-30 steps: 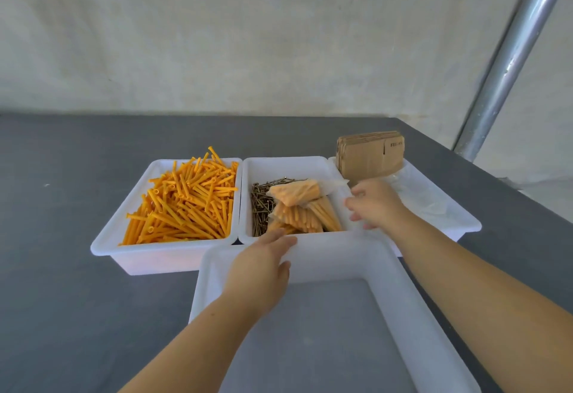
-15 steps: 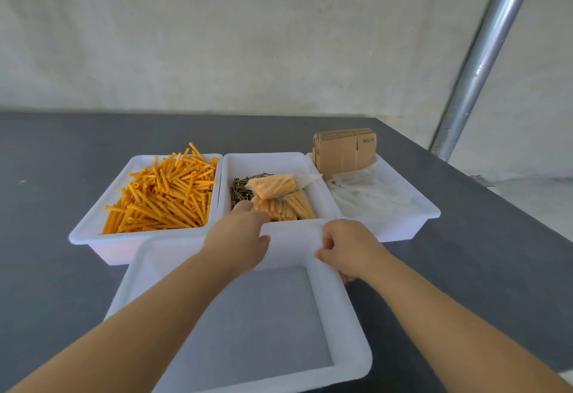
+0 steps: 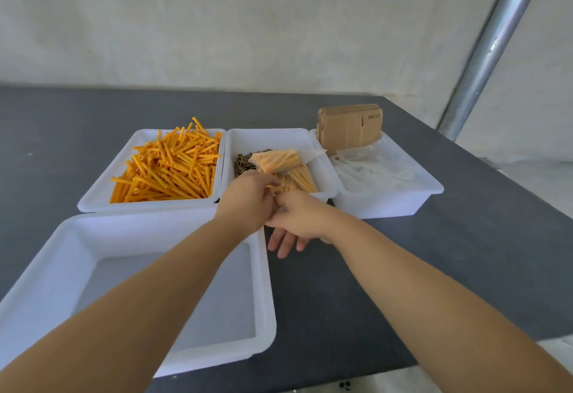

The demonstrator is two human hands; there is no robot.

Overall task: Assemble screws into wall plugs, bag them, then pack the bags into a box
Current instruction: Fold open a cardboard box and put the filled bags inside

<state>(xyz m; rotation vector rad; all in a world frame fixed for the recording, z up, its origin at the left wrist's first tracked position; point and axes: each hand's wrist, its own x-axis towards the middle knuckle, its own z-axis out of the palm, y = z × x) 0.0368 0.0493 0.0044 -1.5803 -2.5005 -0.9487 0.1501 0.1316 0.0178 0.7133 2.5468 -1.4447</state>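
**Both hands meet at the near edge of the middle tray**

The filled bags [image 3: 283, 169] of orange plugs lie in the middle tray [image 3: 269, 136], heaped over a dark pile of screws [image 3: 243, 163] at its left side; the lowest bag sits just beyond the fingertips of the left hand [image 3: 248, 198], at the tray's near wall; the left hand reaches over that wall with its fingers bent toward the bag, and whether it has pinched the plastic cannot be told, since the knuckles cover the contact. The right hand [image 3: 297, 219] lies just beside the left, touching it near the thumb; its lower fingers hang straight and relaxed above the dark tabletop [image 3: 465, 253], and its thumb and forefinger are tucked against the left hand, so what they hold, if anything, is hidden.

Loose orange wall plugs [image 3: 167, 169] fill the left tray [image 3: 102, 194]; the right tray [image 3: 431, 184] holds clear empty bags [image 3: 372, 169] and a stack of flat cardboard boxes [image 3: 350, 125] standing at its far end; a large white tray [image 3: 266, 299] sits nearest the person, under the left forearm, with its left side cut off by the frame edge. A metal pole [image 3: 496, 39] slants up at the right.
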